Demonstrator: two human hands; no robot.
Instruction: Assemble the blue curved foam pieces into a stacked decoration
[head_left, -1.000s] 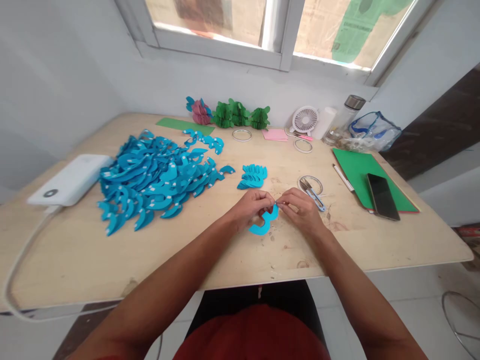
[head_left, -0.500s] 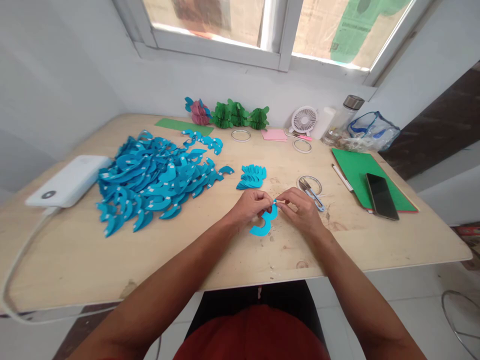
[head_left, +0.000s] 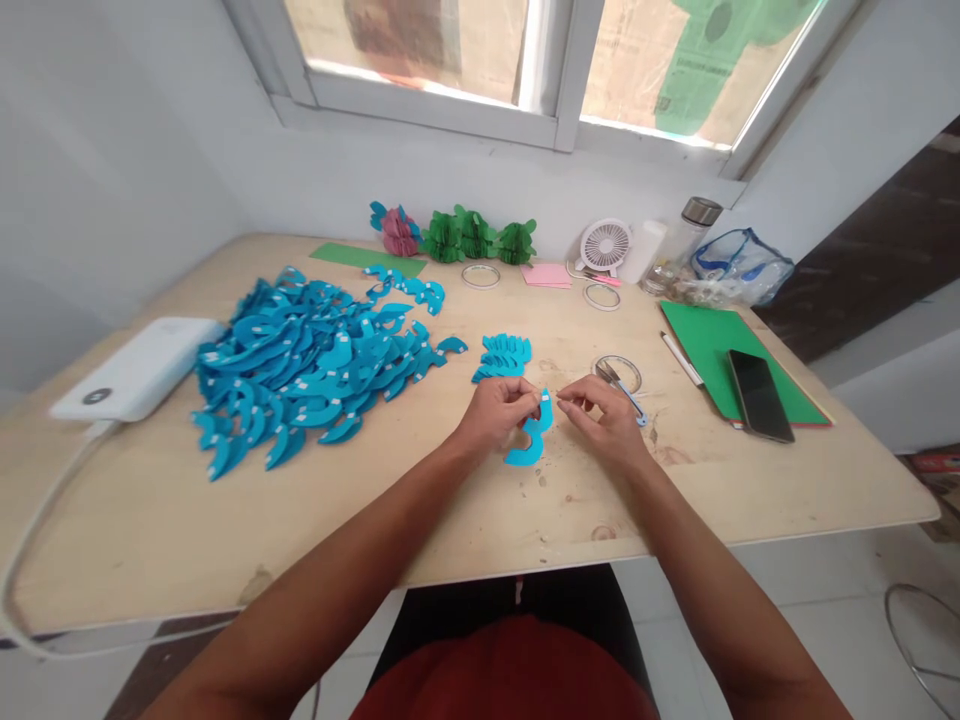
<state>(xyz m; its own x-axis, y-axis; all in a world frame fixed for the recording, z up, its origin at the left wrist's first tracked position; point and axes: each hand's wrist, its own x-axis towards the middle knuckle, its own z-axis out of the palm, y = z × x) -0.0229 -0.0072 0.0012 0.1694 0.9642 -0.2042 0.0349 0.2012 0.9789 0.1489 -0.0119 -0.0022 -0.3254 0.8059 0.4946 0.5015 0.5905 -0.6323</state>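
My left hand (head_left: 501,412) pinches a blue paper cutout (head_left: 534,440) with scalloped curves, just above the table. A small white patch shows near the cutout's upper tip. Just right of it, apart from the paper, is my right hand (head_left: 598,412), thumb and forefinger pressed together. Whatever is between those fingertips is too small to make out. Behind my left hand lies a small stack of folded blue paper pieces (head_left: 506,355). A large heap of blue paper cutouts (head_left: 300,350), many with white patches, covers the left part of the table.
Small scissors (head_left: 621,388) lie on a tape roll (head_left: 630,368) beyond my right hand. A phone (head_left: 760,395) rests on green paper (head_left: 701,330). The power bank (head_left: 135,370) is left; a fan (head_left: 604,246), bottle (head_left: 686,240) and paper honeycomb shapes (head_left: 472,235) line the wall.
My right hand has moved slightly right, away from the blue cutout's tip, where a white patch is now visible. My left hand still holds the cutout.
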